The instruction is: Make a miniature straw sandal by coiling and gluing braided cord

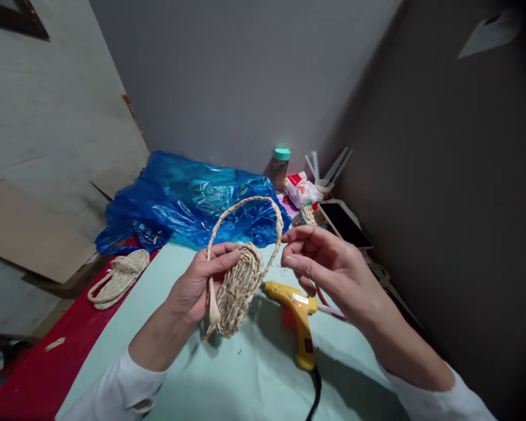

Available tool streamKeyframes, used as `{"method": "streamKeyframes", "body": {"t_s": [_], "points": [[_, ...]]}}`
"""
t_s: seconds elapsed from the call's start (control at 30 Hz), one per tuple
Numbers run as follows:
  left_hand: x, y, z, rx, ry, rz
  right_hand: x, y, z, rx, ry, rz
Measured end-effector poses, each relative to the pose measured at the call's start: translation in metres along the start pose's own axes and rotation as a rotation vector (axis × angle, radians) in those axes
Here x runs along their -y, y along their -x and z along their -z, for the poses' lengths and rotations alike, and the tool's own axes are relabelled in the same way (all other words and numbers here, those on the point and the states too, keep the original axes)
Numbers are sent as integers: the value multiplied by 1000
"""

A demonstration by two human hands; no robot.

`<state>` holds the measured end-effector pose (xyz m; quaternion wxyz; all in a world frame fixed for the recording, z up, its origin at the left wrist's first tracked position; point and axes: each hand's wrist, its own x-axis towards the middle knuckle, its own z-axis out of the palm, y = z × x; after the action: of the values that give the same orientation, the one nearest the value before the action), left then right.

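A flat oval coil of braided straw cord (239,286) is in my left hand (201,278), thumb on its front and fingers behind. From the coil, the free braid (245,202) arches up in a large loop. A loose, flattened straw end hangs at the coil's lower left. My right hand (322,263) is at the loop's right side, its index fingertip close to the braid or touching it; I cannot tell which. Its fingers are bent, and the thumb is apart from the index finger. A yellow hot glue gun (296,304) lies below that hand, its orange light lit.
Blue plastic bags (193,193) lie along the back. Another braided straw bundle (123,278) rests on the red cloth (30,374) at left. At back right are a jar with a green lid (282,154), a tissue pack (301,190), glue sticks (333,166) and a dark-screened tablet (346,225).
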<state>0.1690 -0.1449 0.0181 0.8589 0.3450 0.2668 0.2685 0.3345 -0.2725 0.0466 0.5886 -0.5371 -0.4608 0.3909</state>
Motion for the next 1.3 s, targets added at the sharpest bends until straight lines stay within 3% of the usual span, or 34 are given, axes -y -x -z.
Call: {"method": "streamKeyframes", "body": {"t_s": [0.2,0.57,1.3], "points": [[3,-2,4,26,-51,4,-15,-10,7,106,-63,1],[10,-4,2,98,-221,4,-17,-12,5,42,-17,74],[10,-3,5,230,-424,-104,-18,-10,7,126,14,37]]}}
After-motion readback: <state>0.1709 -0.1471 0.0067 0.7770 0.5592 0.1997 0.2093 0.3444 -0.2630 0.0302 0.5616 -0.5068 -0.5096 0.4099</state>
